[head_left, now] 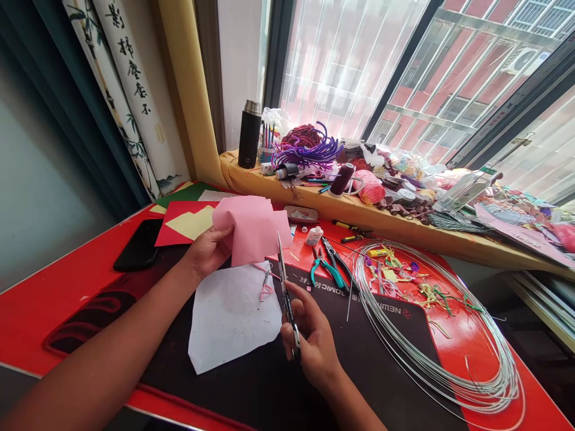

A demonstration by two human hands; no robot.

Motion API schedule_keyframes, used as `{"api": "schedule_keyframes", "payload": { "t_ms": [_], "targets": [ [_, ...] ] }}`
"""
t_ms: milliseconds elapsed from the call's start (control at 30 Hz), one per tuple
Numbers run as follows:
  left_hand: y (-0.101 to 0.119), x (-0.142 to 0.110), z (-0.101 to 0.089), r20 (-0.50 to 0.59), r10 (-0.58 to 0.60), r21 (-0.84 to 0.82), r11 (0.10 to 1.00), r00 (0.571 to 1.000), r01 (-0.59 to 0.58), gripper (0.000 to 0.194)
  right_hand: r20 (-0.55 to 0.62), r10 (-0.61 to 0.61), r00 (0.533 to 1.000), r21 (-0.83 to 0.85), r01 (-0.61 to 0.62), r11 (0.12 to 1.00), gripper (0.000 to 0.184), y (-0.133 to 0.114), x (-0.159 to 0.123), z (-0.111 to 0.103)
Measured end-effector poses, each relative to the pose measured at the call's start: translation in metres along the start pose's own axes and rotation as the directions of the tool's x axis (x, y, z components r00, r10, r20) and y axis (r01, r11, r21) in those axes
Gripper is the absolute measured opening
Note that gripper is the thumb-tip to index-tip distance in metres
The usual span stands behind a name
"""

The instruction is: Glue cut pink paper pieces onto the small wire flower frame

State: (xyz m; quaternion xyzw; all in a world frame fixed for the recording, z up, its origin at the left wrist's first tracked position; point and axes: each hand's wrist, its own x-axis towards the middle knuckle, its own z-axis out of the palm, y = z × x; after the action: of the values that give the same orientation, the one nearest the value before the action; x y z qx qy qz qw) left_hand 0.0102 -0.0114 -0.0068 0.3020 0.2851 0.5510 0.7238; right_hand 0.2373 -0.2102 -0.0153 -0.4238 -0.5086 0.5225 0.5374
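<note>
L hand (208,252) pinching pink paper (254,232) on its L; R hand (315,332) gripping scissors (286,299), blades pointing away nr paper's R edge

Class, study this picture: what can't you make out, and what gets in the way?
1. Left hand: in the head view, most of its fingers are hidden behind the pink paper.
2. Scissors: in the head view, the right hand covers part of their handles.
3. White bottle: its label is too small to read in the head view.
4. Right forearm: cut off by the head view's bottom edge.
</note>
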Motion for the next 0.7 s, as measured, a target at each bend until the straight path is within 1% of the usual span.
{"api": "schedule_keyframes", "payload": {
  "t_ms": [133,267,333,500,700],
  "targets": [
    [-0.0008,-0.0012,0.0001,0.006,0.000,0.001,1.000,1.000,0.000,0.040,-0.007,0.005,1.000,-0.013,-0.005,1.000,0.063,-0.0018,-0.0002,0.0008],
    [-0.0011,-0.0010,-0.0013,0.015,-0.018,-0.032,0.999,1.000,0.018,0.049,-0.009,0.000,1.000,-0.018,0.000,1.000,0.062,-0.0027,0.0005,0.0009],
    [-0.0014,-0.0005,-0.0020,0.018,-0.018,-0.041,0.999,1.000,0.019,0.051,-0.011,0.002,1.000,-0.016,-0.002,1.000,0.062,-0.0027,0.0009,0.0011],
    [-0.0032,0.0002,-0.0024,0.022,0.005,-0.019,1.000,1.000,-0.004,0.043,-0.017,0.003,1.000,0.001,-0.003,1.000,0.063,-0.0021,0.0011,0.0010],
    [-0.0039,-0.0001,-0.0014,0.021,0.010,-0.003,1.000,1.000,-0.010,0.043,-0.019,0.003,1.000,0.017,-0.003,1.000,0.064,0.0002,0.0010,0.0000]
  ]
}}
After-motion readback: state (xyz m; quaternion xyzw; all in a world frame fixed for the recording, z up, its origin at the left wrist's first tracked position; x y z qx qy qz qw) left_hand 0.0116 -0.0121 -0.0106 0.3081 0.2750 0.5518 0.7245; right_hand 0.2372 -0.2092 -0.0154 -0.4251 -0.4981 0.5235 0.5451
